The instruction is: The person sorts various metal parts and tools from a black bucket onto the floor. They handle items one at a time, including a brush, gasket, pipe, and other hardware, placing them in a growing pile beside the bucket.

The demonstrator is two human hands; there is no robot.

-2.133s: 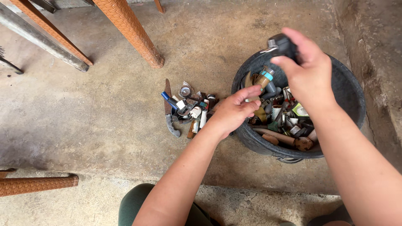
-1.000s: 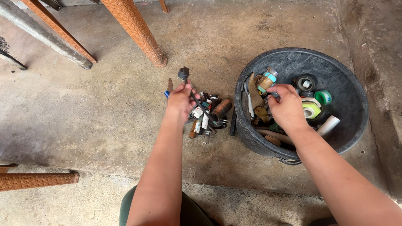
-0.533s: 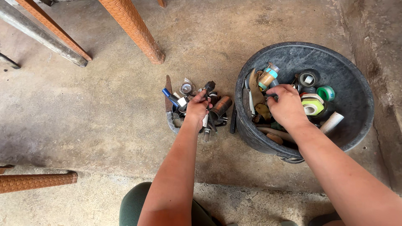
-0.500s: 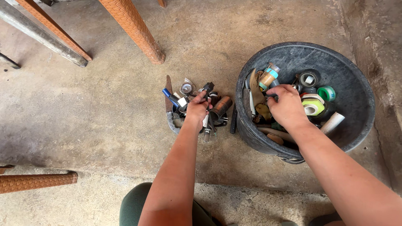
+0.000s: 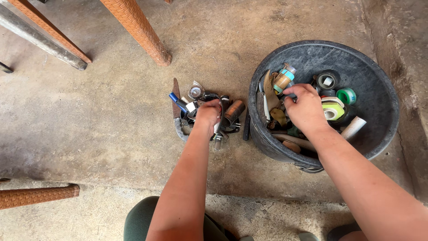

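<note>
Left hand (image 5: pixel 208 114) knuckles-up on fittings pile (image 5: pixel 205 111); right hand (image 5: pixel 306 108) curled inside bucket (image 5: pixel 379 111).

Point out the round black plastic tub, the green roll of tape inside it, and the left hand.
round black plastic tub (image 5: pixel 379 85), head view, bare inner wall on its right side.
green roll of tape (image 5: pixel 346 96), head view, on its ring.
left hand (image 5: pixel 208 114), head view, back of hand over the floor pile.
</note>
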